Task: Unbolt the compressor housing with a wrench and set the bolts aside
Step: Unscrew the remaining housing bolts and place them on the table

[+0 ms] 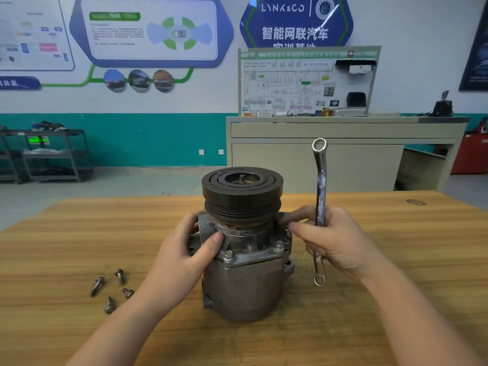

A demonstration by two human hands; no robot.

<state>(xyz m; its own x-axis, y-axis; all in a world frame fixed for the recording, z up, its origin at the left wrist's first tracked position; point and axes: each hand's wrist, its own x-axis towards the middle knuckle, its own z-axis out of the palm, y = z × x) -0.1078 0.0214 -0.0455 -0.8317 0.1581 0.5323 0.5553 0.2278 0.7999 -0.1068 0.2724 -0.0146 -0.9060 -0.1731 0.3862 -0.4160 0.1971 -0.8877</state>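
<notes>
Centre frame: grey metal compressor (245, 281).
Your left grip (184, 254) clasps its flange; your right grip (335, 241) holds the silver ring wrench (320, 191) upright.

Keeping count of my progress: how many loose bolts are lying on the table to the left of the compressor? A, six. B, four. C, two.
B: four loose bolts lie together on the table, left of the compressor.

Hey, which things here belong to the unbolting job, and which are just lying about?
Job: compressor, gripped by left hand; wrench in right hand; four loose bolts on the table; bolts still in the flange.
Lying about: grey cabinet, wiring display board, black shelf trolley, wall posters.
</notes>
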